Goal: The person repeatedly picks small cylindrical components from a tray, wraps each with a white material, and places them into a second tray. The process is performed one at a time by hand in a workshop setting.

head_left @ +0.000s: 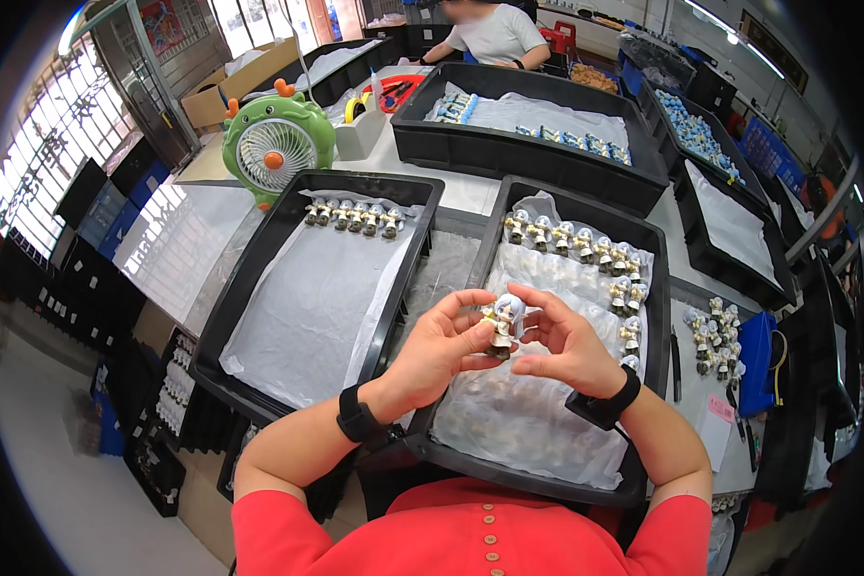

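Note:
A small figurine (503, 322) with pale silver hair, a white and gold outfit and a dark base is held upright in front of me. My left hand (442, 341) pinches it between thumb and fingers from the left. My right hand (568, 344) curls around its other side, fingertips at the hair. Both hands are above a black tray (655, 317) on the right, where similar figurines (583, 240) lie in a row on white sheeting, with more showing faintly beneath. Another black tray (223, 317) to the left holds a short row of figurines (357, 216) at its far end.
A green fan (278, 144) stands behind the left tray. A large black tray (408, 144) with blue-toned pieces is farther back. More figurines (715, 336), a blue bin (756, 360) and a black pen (676, 370) are at the right. A person (497, 38) sits across the table.

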The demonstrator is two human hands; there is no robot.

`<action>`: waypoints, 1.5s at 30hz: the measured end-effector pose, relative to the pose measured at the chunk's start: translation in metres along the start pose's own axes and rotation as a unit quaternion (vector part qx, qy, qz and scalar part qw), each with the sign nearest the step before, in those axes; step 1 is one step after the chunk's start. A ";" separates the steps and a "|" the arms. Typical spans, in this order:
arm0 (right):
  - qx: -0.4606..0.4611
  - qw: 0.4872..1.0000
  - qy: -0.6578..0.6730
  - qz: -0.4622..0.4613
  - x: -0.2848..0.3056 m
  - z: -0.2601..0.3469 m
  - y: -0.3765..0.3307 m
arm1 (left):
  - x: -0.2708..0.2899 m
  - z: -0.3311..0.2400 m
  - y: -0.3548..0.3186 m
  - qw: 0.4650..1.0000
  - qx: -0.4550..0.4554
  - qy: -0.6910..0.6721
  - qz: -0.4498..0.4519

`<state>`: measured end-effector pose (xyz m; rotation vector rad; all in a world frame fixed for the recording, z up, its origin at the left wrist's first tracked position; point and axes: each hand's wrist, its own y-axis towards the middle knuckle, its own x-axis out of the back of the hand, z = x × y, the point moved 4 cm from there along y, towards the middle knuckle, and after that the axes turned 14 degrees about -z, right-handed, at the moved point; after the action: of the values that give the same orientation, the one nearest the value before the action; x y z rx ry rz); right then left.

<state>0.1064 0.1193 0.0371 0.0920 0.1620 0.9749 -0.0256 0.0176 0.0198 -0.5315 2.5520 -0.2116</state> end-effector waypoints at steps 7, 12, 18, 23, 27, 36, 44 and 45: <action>0.111 0.980 -0.152 -0.068 -0.005 -0.014 0.000 | -0.001 0.005 0.001 0.999 0.016 -0.038 0.018; 0.165 0.964 -0.192 -0.086 -0.004 -0.010 -0.001 | 0.000 0.007 0.001 0.999 0.016 -0.034 0.023; 0.267 0.901 -0.325 -0.105 -0.010 0.009 -0.003 | -0.012 0.001 -0.008 0.997 -0.066 0.045 0.014; 0.357 0.816 -0.440 -0.115 -0.020 0.013 -0.010 | -0.013 0.003 -0.010 0.976 -0.168 0.137 0.028; 0.408 0.773 -0.473 -0.115 -0.024 0.021 -0.016 | -0.016 -0.002 -0.014 0.967 -0.189 0.163 0.053; 0.362 0.842 -0.381 -0.124 -0.016 0.019 -0.012 | -0.016 -0.011 -0.011 0.987 -0.100 0.064 0.111; 0.336 0.863 -0.363 -0.107 -0.012 0.020 -0.011 | -0.014 -0.005 -0.008 0.992 -0.002 0.033 0.126; 0.329 0.866 -0.360 -0.109 -0.012 0.021 -0.011 | -0.014 -0.003 -0.007 0.991 0.000 0.027 0.130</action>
<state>0.1123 0.1028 0.0569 1.0353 -0.1934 0.5700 -0.0141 0.0171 0.0308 -0.1920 2.6420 -0.1355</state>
